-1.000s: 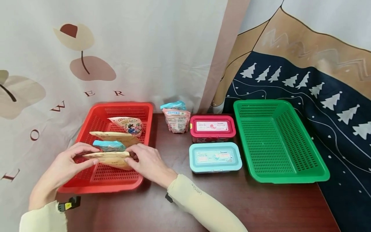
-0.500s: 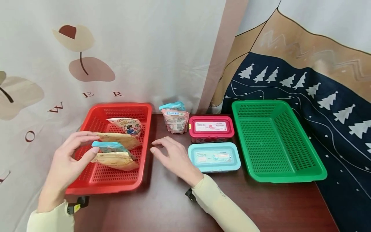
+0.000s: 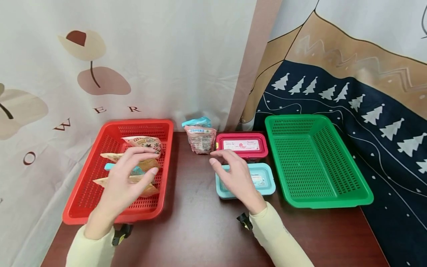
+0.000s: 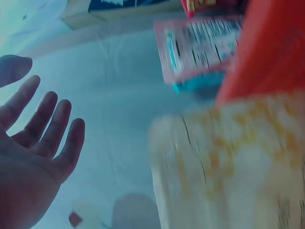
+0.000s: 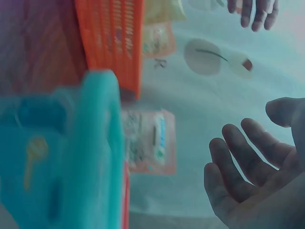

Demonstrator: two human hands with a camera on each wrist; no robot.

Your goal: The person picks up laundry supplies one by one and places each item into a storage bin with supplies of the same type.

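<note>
My left hand point(image 3: 125, 185), fingers loosely spread, hovers over the red basket point(image 3: 168, 159) and holds nothing. Several packets stand in that basket: a tan one point(image 3: 151, 165), a blue one point(image 3: 137, 170), another tan one point(image 3: 151, 191) in front, and a pale printed one point(image 3: 146, 142) at the back. The left hand partly hides them. My right hand point(image 3: 235, 178) is empty above the light blue lidded box point(image 3: 263, 178), covering its left part. Relaxed, separate fingers show in both wrist views. Behind that box sits a crimson lidded box point(image 3: 241, 144).
A pink pouch point(image 3: 201, 140) stands left of the crimson box, with a blue pouch point(image 3: 198, 121) behind it. On the right is a green basket point(image 3: 333, 204) with nothing inside. Printed curtains point(image 3: 186, 55) hang along the table's back.
The right hand left the front tan packet and moved right, over the light blue box. The left hand also let go, then moved right across the red basket. The packets stay in the basket.
</note>
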